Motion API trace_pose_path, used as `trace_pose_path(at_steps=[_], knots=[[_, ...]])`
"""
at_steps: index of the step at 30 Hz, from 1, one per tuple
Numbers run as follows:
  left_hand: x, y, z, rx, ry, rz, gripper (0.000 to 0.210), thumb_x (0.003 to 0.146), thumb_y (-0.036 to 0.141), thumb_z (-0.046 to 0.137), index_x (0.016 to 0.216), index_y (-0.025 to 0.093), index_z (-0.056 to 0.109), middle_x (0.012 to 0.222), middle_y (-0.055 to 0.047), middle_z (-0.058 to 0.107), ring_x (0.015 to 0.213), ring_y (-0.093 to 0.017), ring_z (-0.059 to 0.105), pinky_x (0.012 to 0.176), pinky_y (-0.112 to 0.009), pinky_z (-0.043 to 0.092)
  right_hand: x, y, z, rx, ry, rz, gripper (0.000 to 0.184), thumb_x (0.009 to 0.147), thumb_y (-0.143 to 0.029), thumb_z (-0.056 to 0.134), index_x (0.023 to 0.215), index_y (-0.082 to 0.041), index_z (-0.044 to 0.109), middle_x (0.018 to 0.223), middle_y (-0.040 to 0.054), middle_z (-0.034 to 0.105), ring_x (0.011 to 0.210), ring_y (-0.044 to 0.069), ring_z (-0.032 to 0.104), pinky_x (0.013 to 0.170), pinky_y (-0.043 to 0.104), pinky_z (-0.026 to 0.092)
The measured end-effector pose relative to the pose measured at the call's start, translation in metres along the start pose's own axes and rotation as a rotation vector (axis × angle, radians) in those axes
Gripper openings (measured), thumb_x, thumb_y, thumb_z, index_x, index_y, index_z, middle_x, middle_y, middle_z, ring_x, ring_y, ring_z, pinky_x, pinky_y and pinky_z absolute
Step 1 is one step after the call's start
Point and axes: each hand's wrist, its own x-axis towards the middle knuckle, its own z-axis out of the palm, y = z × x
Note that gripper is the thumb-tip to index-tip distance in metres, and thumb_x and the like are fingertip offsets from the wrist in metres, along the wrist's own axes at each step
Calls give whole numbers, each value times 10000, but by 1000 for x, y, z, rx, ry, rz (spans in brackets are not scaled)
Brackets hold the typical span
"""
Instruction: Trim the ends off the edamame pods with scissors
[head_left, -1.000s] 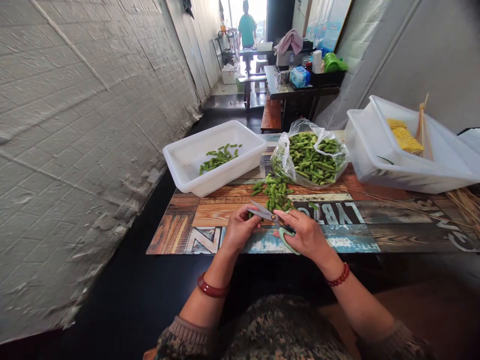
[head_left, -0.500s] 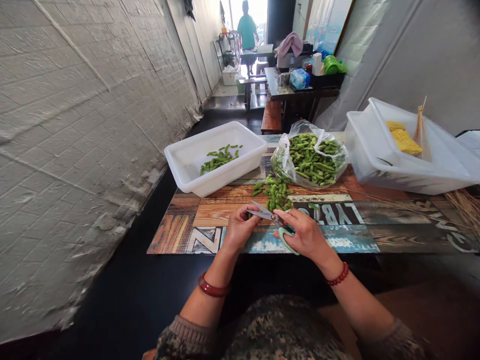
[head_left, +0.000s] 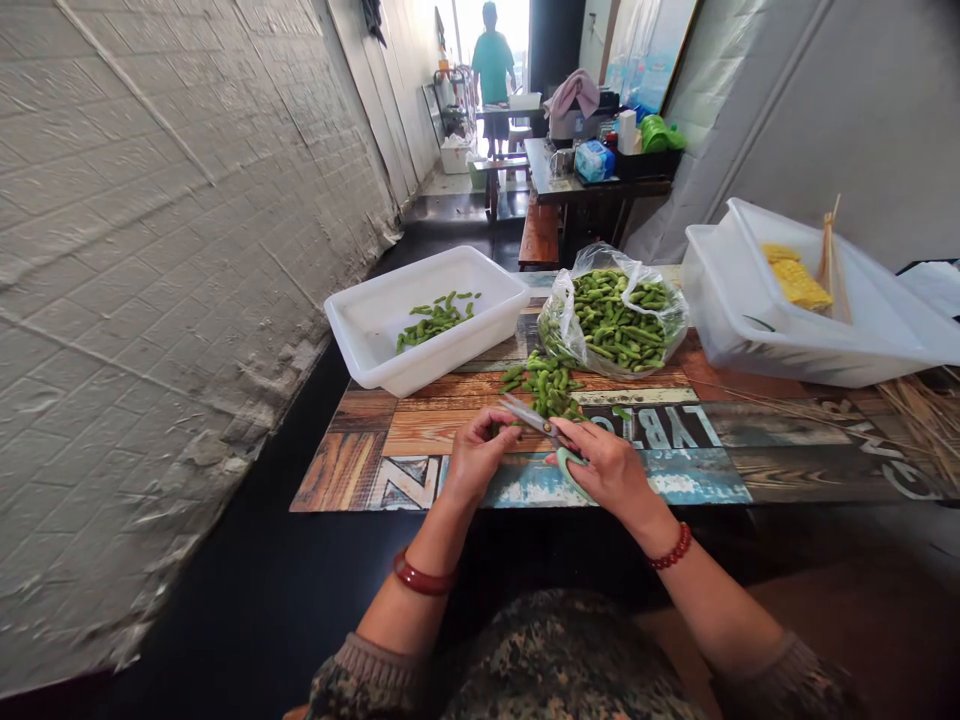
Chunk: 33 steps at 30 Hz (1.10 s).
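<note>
My right hand (head_left: 606, 462) grips a pair of scissors (head_left: 547, 426) by its pale green handles, blades pointing left. Close to the blade tips, the fingers of my left hand (head_left: 478, 455) are pinched round an edamame pod, mostly hidden by the fingers. Just beyond the scissors lies a loose pile of edamame pods (head_left: 551, 385) on the table. Behind the pile stands an open clear plastic bag (head_left: 568, 345) full of pods. At the left, a white plastic tub (head_left: 450, 368) holds a small heap of pods on its bottom.
Nested white tubs (head_left: 716, 305) stand at the right, with a yellow packet (head_left: 796, 278) and thin sticks inside. Dry stalks (head_left: 919, 420) lie at the table's right end. A patterned wall (head_left: 165, 260) runs along the left. A person (head_left: 493, 65) stands far back near the doorway.
The scissor blades have closed from their wider opening. My hands stay in nearly the same place, and the view has shifted slightly.
</note>
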Motion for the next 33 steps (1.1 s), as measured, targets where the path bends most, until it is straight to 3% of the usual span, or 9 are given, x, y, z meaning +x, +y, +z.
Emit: trace_pose_path(at_steps=[3,5,7,10,14,33], knots=[[1,2,-1,-100,50,-79,216,696,271,779,800,177,615,688,43,574,576,-68,497,515,-170,385,0,2,1,19,91,44,470,905,-359,633,1344,-219,542,968,60,668,821,187,671,765,294,555],[1,3,-1,-216,34,-172,297,702,337,785,829,198,557,667,63,564,492,-55,467,418,-156,308,0,3,1,31,117,52,476,898,-370,640,1340,-222,548,969,61,655,802,182,666,756,294,560],[1,4,-1,-307,0,-222,356,684,361,803,830,206,519,691,61,600,473,-56,493,397,-152,317,1,2,1,33,117,44,501,878,-387,663,1338,-224,552,1001,69,641,819,188,660,773,310,566],[1,7,-1,-356,-23,-231,380,644,322,841,845,189,547,694,43,652,506,-66,560,482,-168,437,3,-1,0,-14,81,15,535,851,-391,693,1337,-217,554,1014,78,637,885,221,644,827,361,560],[0,10,-2,-341,-33,-253,365,629,308,856,864,155,622,611,20,668,531,-80,599,572,-188,491,4,-4,-1,-76,11,-20,535,838,-361,708,1334,-224,560,1005,77,650,918,243,629,850,393,545],[-1,11,-2,-358,-36,-231,283,630,287,850,794,147,667,622,7,679,533,-82,609,602,-200,503,4,-5,-4,-45,-56,-8,540,825,-323,722,1334,-231,567,972,66,650,899,233,634,813,369,538]])
